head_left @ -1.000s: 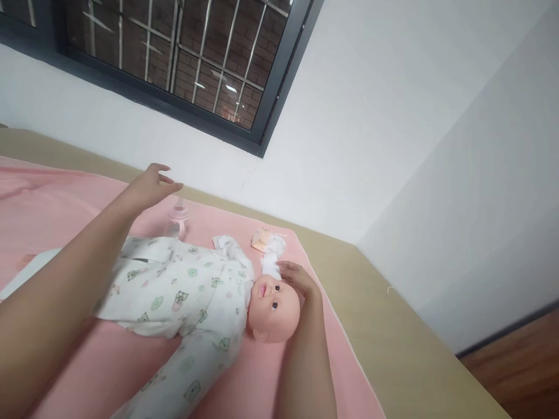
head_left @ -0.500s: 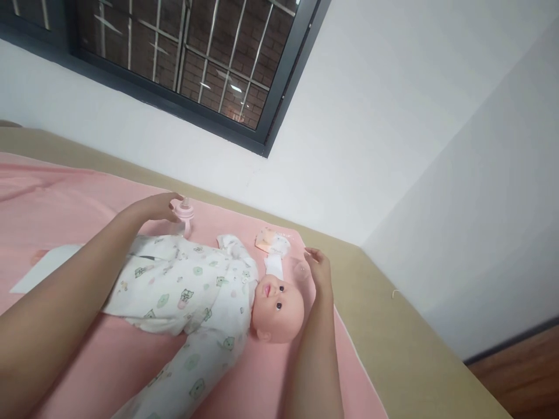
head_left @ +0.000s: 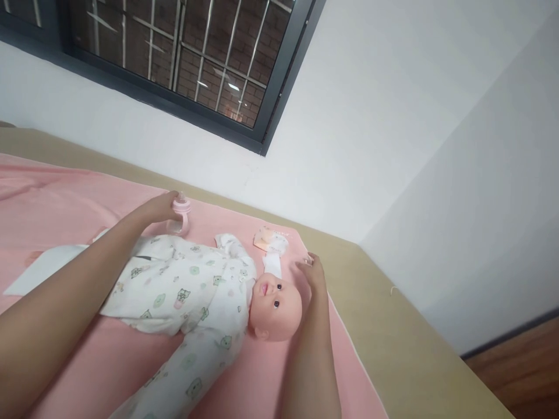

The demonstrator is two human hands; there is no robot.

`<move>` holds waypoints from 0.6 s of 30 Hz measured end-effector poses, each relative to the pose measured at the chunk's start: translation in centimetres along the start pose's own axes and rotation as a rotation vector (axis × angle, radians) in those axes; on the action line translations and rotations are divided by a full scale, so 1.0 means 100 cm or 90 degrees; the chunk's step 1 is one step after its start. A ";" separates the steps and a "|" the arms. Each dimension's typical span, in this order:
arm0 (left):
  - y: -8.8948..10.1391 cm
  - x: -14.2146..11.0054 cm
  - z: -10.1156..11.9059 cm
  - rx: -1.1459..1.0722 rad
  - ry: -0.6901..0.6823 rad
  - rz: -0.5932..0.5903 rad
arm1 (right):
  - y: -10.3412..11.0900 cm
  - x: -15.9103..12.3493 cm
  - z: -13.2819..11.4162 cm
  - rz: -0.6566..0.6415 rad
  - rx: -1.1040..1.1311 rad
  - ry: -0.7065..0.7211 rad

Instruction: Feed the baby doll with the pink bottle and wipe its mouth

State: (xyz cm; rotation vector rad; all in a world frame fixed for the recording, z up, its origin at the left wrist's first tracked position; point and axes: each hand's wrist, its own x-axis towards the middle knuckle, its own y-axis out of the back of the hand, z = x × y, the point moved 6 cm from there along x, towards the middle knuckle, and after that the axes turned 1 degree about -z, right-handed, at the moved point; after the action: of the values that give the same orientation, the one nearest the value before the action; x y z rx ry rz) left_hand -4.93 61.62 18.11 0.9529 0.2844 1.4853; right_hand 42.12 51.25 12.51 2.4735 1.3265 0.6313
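"On the pink blanket [head_left: 253, 378], beside the doll [head_left: 205, 291], what might go wrong?"

"The bottle [head_left: 181, 205] could tip if the left hand [head_left: 161, 207] loosens; its partly hidden fingers grip the side, and soft cloth makes a poor footing."

"And the right hand [head_left: 316, 276]?"

"Its fingertips pinch what looks like a small clear cap [head_left: 308, 261], near the doll's bald head [head_left: 282, 311]. Smooth and rounded, that could slip if the pinch is slight, and be hard to spot."

"How do the surfaces look?"

"The bottle is see-through below a pink collar, with a looped handle. The head is round and smooth, the printed suit [head_left: 161, 285] wrinkled. Nearby lie a patterned packet [head_left: 271, 241] and a flat white strip [head_left: 272, 265]."
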 end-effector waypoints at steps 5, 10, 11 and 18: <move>0.015 -0.002 0.036 -0.132 0.009 0.020 | 0.019 -0.006 -0.075 -0.016 0.093 0.091; 0.017 -0.016 0.089 -0.248 0.004 0.009 | 0.020 -0.043 -0.161 -0.076 0.197 0.226; 0.016 -0.022 0.102 -0.264 -0.017 0.002 | 0.017 -0.052 -0.175 -0.087 0.209 0.250; 0.005 -0.067 0.179 -0.160 -0.185 -0.055 | -0.011 -0.100 -0.233 -0.153 0.309 0.349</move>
State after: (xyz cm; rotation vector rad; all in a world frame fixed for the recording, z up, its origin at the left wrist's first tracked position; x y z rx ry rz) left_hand 6.23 48.99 27.10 0.9262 -0.0704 1.2506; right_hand 24.98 44.10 29.83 2.5194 2.1669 1.0853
